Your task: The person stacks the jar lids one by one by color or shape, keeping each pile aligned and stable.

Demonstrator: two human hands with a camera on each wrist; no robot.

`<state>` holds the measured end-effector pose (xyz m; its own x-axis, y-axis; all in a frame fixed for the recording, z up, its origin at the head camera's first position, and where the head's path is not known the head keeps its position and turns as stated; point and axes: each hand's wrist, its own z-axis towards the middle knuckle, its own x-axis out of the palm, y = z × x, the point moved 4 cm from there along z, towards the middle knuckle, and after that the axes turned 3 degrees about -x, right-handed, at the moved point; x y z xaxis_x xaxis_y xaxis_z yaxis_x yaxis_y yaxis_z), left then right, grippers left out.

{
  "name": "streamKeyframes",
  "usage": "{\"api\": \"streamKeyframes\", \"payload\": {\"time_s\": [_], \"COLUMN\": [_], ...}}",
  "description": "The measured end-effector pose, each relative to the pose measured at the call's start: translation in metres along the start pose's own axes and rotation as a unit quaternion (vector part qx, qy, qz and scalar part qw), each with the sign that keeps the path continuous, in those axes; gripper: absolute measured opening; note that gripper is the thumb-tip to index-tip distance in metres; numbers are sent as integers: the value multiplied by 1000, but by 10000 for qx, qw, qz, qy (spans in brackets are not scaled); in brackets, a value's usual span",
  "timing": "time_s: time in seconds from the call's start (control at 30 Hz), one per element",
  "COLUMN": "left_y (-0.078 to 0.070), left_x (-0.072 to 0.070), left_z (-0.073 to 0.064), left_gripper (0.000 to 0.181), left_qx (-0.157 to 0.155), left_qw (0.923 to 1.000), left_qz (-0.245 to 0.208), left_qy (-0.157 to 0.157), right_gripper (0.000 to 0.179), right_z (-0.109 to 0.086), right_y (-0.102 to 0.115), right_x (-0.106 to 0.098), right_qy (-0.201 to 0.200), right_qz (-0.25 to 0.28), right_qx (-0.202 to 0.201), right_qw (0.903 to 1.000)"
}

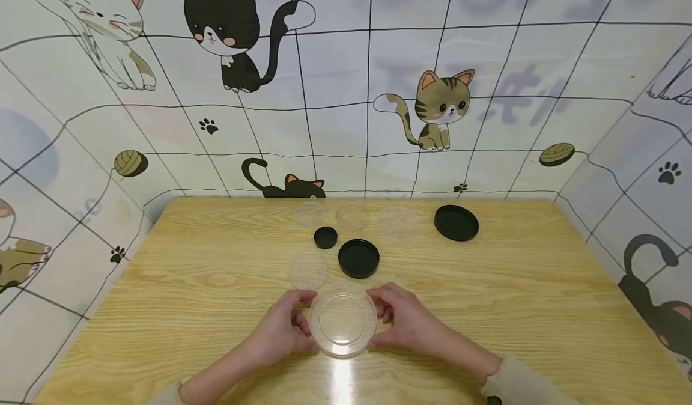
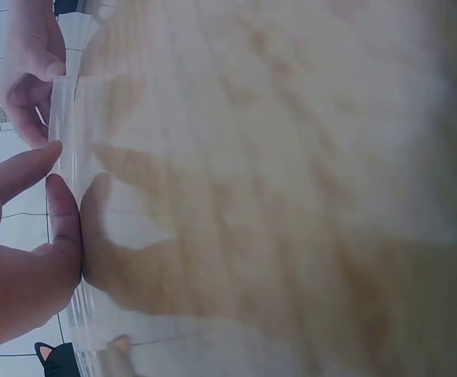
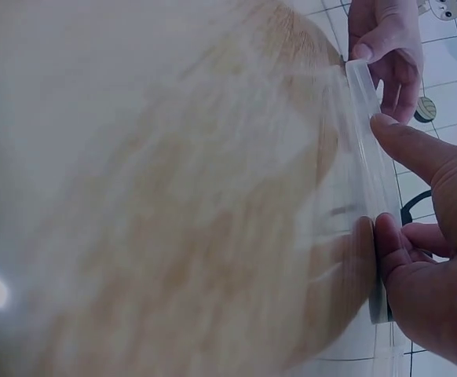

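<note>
A clear round plastic lid point(image 1: 343, 321) with a ring moulded in its middle lies at the front of the table. My left hand point(image 1: 286, 327) holds its left edge between thumb and fingers; from the opposite side my right hand point(image 1: 405, 324) grips the rim the same way. Seen edge-on in the left wrist view, the lid point(image 2: 66, 110) is a thin see-through band close over the wood. The right wrist view has the lid point(image 3: 362, 90) between both hands too. Just beyond it are a clear disc point(image 1: 308, 270) and a black round dish point(image 1: 359, 259).
A small black dish point(image 1: 325, 237) sits behind the middle one, and a large black dish point(image 1: 456, 223) stands at the back right. Three clear discs, including the largest point(image 1: 397, 223), line the back of the wooden table point(image 1: 513, 285). A cat-print cloth point(image 1: 335, 128) hangs behind.
</note>
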<state>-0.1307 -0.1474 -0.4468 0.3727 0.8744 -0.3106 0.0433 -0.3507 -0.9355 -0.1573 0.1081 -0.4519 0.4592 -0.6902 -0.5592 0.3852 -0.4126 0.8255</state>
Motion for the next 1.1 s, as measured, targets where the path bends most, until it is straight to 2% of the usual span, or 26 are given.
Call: {"api": "streamKeyframes", "payload": {"time_s": [0.13,0.43,0.7,0.9,1.1], "left_y": [1,3,0,-17,-42], "left_x": [0,1,-1,-18,-37], "left_z": [1,2,1,4,23], "left_gripper": [84,86,87,86,82], "left_qx": [-4,-83,-60,93,469], "left_qw": [10000,9999,9999,9994,9976], "left_qz": [70,-95,-94,133,97], "left_qy": [18,44,-33,-297,-507], "right_gripper": [77,77,81,85,84], "right_z": [0,-1,-3,-8,-9], "right_y": [3,0,1,1,3], "right_x": [-1,-2,-6,-23,-58], "right_qy": [12,3,7,-208,-611], "right_qz": [-106,-174,-50,89,-96], "right_qx": [19,1,78,119,128], "right_qw": [9999,9998,10000,9997,9980]}}
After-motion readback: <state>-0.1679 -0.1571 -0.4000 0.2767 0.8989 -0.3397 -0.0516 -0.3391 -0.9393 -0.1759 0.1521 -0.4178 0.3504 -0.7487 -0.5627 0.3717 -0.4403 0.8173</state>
